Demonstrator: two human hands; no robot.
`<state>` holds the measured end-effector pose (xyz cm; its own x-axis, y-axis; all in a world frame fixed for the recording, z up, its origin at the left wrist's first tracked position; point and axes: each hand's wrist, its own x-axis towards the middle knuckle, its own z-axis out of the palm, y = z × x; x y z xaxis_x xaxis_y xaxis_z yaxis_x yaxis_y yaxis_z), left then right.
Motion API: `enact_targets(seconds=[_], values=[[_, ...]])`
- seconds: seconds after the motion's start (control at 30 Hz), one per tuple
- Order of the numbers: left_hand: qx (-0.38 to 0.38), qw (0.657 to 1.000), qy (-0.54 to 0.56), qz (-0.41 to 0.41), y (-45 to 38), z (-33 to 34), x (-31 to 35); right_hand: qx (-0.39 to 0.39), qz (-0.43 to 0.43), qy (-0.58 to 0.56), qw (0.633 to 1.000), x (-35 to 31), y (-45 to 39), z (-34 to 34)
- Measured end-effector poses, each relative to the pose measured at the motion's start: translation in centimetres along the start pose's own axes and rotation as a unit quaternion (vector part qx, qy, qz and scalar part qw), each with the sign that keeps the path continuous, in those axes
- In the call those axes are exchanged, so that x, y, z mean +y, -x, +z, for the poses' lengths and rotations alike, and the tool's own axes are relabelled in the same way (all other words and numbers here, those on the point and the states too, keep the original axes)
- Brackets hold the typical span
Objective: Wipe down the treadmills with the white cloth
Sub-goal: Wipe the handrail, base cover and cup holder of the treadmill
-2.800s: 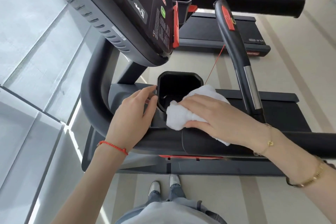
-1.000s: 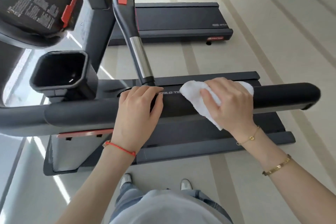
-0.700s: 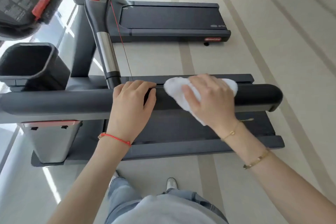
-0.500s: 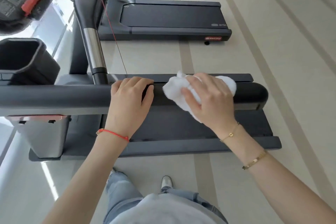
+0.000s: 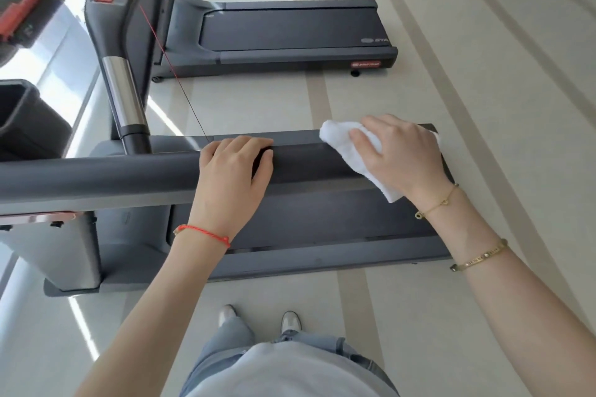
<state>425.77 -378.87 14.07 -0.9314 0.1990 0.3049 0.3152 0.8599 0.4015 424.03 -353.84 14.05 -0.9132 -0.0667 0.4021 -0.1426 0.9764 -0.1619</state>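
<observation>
White cloth point(image 5: 351, 145), bunched, lies over the far end of a dark padded handrail point(image 5: 129, 176) on the near treadmill point(image 5: 306, 229). The right hand point(image 5: 403, 155) covers the cloth, fingers curled over it and pressing it onto the handrail. The left hand point(image 5: 233, 171) rests on the same handrail just beside the cloth, apart from it, fingers together and bent over the top. A second treadmill point(image 5: 290, 32) stands beyond the handrail on the pale floor point(image 5: 483, 90). A cup holder point(image 5: 22, 119) sits at the handrail's other end.
</observation>
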Motion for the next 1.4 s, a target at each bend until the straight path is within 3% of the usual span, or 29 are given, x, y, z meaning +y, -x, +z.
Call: enact_targets(seconds=[0.13,0.73,1.4], values=[[-0.006,1.0,-0.004,0.004,0.0,-0.2,-0.3,-0.032,-0.058,-0.009,0.998,-1.5,-0.6,0.5],[0.036,0.996,-0.05,-0.063,1.7,-3.2,-6.9,0.032,-0.155,-0.043,0.987,-11.3,-1.1,3.5],[0.093,0.993,-0.033,-0.065,4.4,-11.5,-23.0,0.019,-0.202,-0.066,0.977,-28.9,-3.1,7.5]])
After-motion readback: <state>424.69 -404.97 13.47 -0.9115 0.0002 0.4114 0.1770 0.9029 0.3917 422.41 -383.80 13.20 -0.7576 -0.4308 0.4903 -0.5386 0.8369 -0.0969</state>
